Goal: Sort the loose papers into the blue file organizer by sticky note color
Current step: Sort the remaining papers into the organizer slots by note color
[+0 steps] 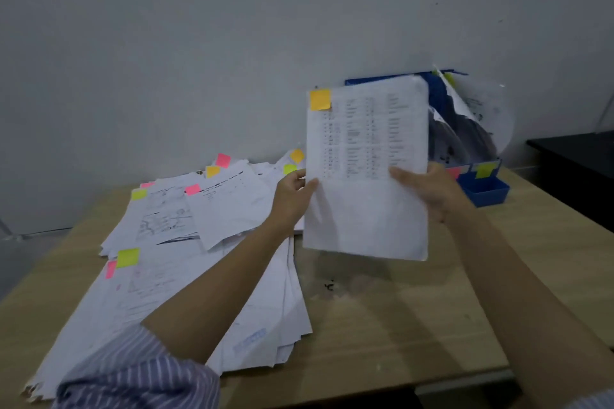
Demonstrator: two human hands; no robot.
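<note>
A striped sleeve [139, 375] covers the left arm. The left hand [292, 196] and right hand [428, 189] each pinch a side edge of a sheet [365, 176] carrying an orange sticky note [320, 99], upright before the blue file organizer [478, 183]. Loose papers [199, 242] lie heaped on the worktop [398, 325], left.

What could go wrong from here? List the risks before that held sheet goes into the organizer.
1. The blue file organizer already holds curled papers leaning out; pushing the held sheet in may crumple or tip them.
2. The front labels show pink and green; no orange label is visible for its orange sticky note, so misfiling is possible.
3. The left hand and right hand pinch only the edges, so the sheet may flop.
</note>
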